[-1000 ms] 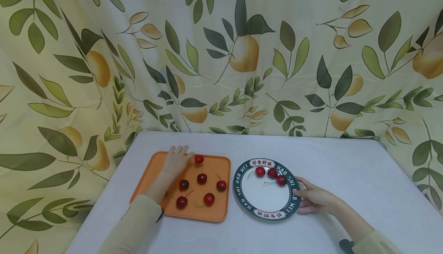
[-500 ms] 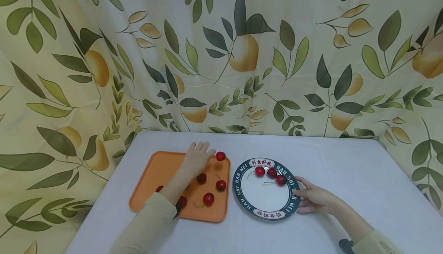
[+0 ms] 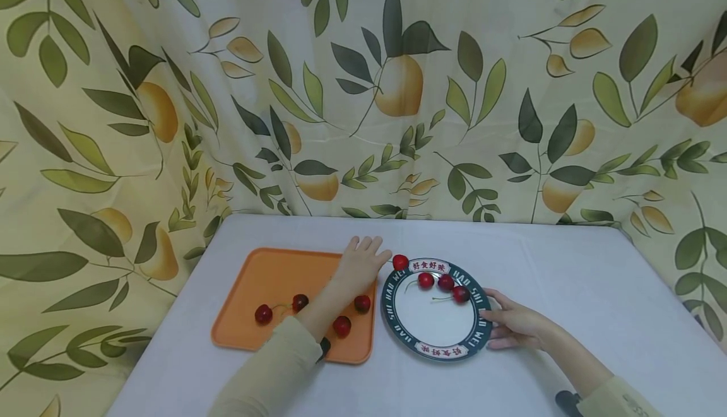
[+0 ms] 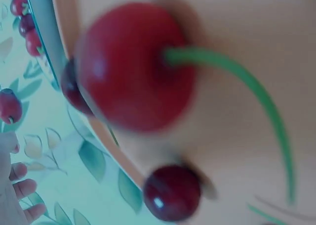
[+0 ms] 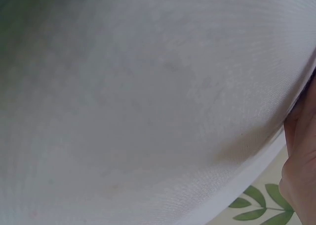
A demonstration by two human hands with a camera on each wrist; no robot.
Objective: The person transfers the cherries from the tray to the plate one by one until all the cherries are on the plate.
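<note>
My left hand (image 3: 360,264) pinches a red cherry (image 3: 400,262) at its stem end, beside the upper left rim of a white plate (image 3: 434,323) with a dark green lettered border. In the left wrist view, that cherry (image 4: 10,106) hangs past the fingers (image 4: 24,188). My right hand (image 3: 518,327) grips the plate's right edge, thumb on the rim and other fingers lower at its side. Three cherries (image 3: 445,282) lie together on the plate's upper part. Several more cherries (image 3: 342,327) sit on an orange tray (image 3: 244,284), part of it covered by the left arm.
A white cloth (image 3: 556,265) covers the table under tray and plate. Behind it hangs a curtain (image 3: 363,139) printed with leaves and fruit. Close to the left wrist camera, one stemmed cherry (image 4: 138,69) looms large on the tray.
The left hand has carried the cherry rightward from the tray's top to the plate's upper left rim. Cherries at the tray's left have come into sight. The right hand stays on the plate.
</note>
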